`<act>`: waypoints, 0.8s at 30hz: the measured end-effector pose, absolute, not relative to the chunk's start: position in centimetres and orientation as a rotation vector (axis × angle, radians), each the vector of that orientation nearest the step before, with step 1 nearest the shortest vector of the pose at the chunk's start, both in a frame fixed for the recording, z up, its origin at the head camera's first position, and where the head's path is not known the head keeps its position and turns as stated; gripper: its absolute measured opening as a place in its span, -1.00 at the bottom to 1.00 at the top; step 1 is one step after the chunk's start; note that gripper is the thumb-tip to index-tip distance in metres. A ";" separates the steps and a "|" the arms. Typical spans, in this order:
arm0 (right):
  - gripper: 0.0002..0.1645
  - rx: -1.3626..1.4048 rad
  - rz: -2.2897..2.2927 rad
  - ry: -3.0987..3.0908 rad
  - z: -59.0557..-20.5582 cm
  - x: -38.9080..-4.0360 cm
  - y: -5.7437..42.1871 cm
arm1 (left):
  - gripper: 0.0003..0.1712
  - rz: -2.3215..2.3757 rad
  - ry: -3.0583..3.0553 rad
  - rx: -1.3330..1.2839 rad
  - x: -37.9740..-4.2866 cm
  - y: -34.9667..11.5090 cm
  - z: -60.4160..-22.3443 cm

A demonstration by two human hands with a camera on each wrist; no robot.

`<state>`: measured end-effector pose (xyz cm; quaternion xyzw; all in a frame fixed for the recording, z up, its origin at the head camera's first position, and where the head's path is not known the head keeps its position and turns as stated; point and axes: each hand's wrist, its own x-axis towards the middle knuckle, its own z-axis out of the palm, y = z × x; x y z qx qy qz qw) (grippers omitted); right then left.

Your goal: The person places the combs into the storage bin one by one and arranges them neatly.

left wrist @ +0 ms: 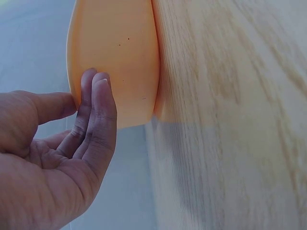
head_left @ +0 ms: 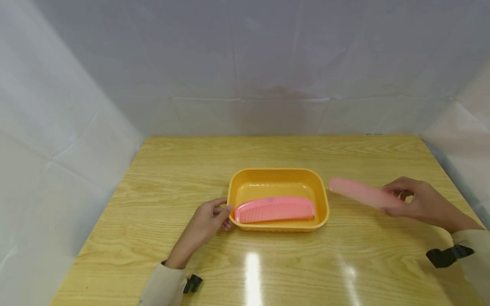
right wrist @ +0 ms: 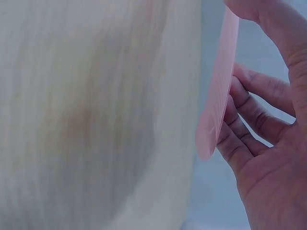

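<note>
A pink comb (head_left: 277,210) lies inside an orange-yellow plastic tub (head_left: 277,172), along its near side with the teeth toward me. At the tub's left end, my left hand (head_left: 208,221) holds the rim. In the left wrist view, the thumb meets the tub's edge (left wrist: 72,62) and the fingers (left wrist: 103,103) rest against its outer wall. To the right of the tub, my right hand (head_left: 425,204) pinches one end of a second pink comb (head_left: 363,193). Its free end points left toward the tub, and in the right wrist view the comb (right wrist: 219,91) sits between thumb and fingers.
Both sit over a light wood-grain table (head_left: 172,170). Pale sheeting (head_left: 229,63) rises behind the table's far edge and along both sides. Black straps are on both wrists.
</note>
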<state>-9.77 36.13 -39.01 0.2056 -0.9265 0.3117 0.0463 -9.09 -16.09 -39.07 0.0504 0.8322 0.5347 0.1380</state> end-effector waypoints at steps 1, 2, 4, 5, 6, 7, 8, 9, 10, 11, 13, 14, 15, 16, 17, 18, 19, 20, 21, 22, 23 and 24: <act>-0.50 0.636 0.952 -2.831 -38.8 -10.0 35.9 | -0.46 1.545 2.408 0.145 -9.1 -16.1 -39.1; -0.50 0.649 0.940 -2.831 -38.6 -10.2 35.7 | -0.46 1.543 2.408 0.143 -9.1 -16.1 -39.1; -0.49 0.658 0.920 -2.840 -38.1 -10.6 35.2 | -0.47 1.536 2.411 0.145 -9.2 -16.1 -39.2; -0.49 0.667 0.905 -2.842 -37.9 -10.8 34.9 | -0.47 1.532 2.413 0.145 -9.2 -16.1 -39.3; -0.49 0.673 0.899 -2.845 -37.6 -10.9 34.6 | -0.47 1.528 2.414 0.144 -9.2 -16.1 -39.3; -0.49 0.674 0.899 -2.852 -37.4 -11.1 34.3 | -0.47 1.525 2.414 0.143 -9.3 -16.1 -39.4; -0.48 0.682 0.891 -2.853 -37.1 -11.3 33.9 | -0.47 1.525 2.414 0.147 -9.3 -16.2 -39.4; -0.49 0.679 0.895 -2.861 -36.9 -11.5 33.6 | -0.47 1.525 2.413 0.148 -9.3 -16.2 -39.5; -0.48 0.689 0.895 -2.863 -36.7 -11.7 33.2 | -0.47 1.527 2.413 0.150 -9.3 -16.2 -39.5; -0.49 0.694 0.908 -2.868 -36.4 -11.9 32.8 | -0.46 1.532 2.409 0.153 -9.3 -16.2 -39.5; -0.49 0.710 0.924 -2.876 -36.1 -12.3 32.0 | -0.46 1.543 2.401 0.160 -9.2 -16.2 -39.4; -0.49 0.716 0.928 -2.880 -35.9 -12.6 31.6 | -0.46 1.548 2.399 0.166 -9.1 -16.2 -39.4; -0.49 0.728 0.937 -2.880 -35.7 -12.8 31.2 | -0.46 1.551 2.395 0.164 -9.1 -16.2 -39.3; -0.50 0.746 0.945 -2.878 -35.6 -13.0 30.8 | -0.46 1.554 2.394 0.167 -9.1 -16.2 -39.3; -0.51 0.759 0.953 -2.873 -35.5 -13.2 30.5 | -0.46 1.555 2.393 0.169 -9.1 -16.2 -39.3; -0.52 0.779 0.956 -2.866 -35.4 -13.4 30.1 | -0.46 1.552 2.394 0.173 -9.1 -16.2 -39.3; -0.53 0.800 0.959 -2.857 -35.4 -13.7 29.7 | -0.46 1.548 2.396 0.176 -9.1 -16.3 -39.4; -0.53 0.820 0.964 -2.850 -35.3 -13.9 29.3 | -0.46 1.544 2.398 0.177 -9.1 -16.3 -39.4; -0.55 0.847 0.967 -2.838 -35.3 -14.1 28.9 | -0.46 1.541 2.399 0.171 -9.1 -16.3 -39.4; -0.55 0.867 0.968 -2.831 -35.3 -14.3 28.5 | -0.46 1.538 2.401 0.173 -9.1 -16.3 -39.4; -0.55 0.887 0.967 -2.822 -35.2 -14.6 28.1 | -0.46 1.535 2.402 0.169 -9.1 -16.4 -39.4; -0.56 0.907 0.969 -2.819 -35.2 -14.8 27.7 | -0.46 1.531 2.403 0.162 -9.1 -16.4 -39.4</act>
